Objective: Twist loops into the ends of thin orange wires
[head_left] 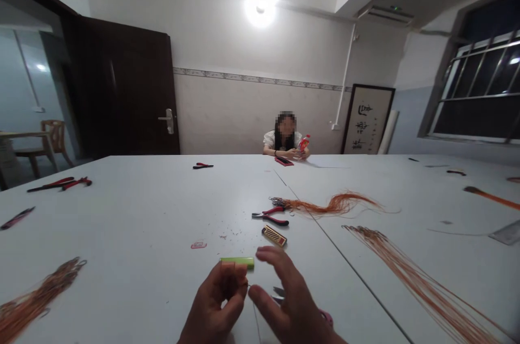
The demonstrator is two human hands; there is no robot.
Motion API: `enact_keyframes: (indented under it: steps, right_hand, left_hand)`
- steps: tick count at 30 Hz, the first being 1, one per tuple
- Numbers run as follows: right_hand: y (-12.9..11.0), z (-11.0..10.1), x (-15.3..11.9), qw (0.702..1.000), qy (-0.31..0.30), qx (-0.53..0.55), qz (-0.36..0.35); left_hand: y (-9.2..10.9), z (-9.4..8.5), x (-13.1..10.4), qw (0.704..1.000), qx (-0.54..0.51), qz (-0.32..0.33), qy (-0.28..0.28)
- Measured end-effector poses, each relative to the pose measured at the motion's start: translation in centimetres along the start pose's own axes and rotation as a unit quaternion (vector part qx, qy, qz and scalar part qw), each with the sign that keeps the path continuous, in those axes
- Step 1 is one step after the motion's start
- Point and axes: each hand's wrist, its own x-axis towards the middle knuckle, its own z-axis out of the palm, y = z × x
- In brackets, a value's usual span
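My left hand (219,303) is closed in a pinch, with what look like orange coverings on its fingertips. A short thin dark strand (248,285) pokes out from between those fingers; the rest of it is hidden. Beside it, my right hand (286,300) has thumb and forefinger spread apart, with nothing seen between them. Just beyond the left fingertips lies a bright green bar-shaped object (244,263). Scissors (278,292) lie partly hidden behind my right hand, a pink handle showing near the wrist.
Ahead lie a gold-and-black box (274,235), pliers (271,217) and a bundle of orange strands (333,204). More bundles spread right (410,268) and left (44,290). Other pliers (60,184) lie far left. A person (284,138) sits across the white table (134,208), holding a red-labelled bottle.
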Motion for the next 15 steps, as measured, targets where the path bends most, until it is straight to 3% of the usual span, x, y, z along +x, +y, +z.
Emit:
enact_keyframes:
  steps: [10, 15]
  right_hand:
    - [-0.69, 0.95, -0.28, 0.994, -0.016, 0.061, 0.087]
    - [-0.88, 0.55, -0.01, 0.997, -0.025, 0.035, 0.057]
  left_hand:
    - [0.21, -0.01, 0.24, 0.999, 0.005, 0.006, -0.033]
    - [0.47, 0.02, 0.11, 0.999, 0.024, 0.007, -0.038]
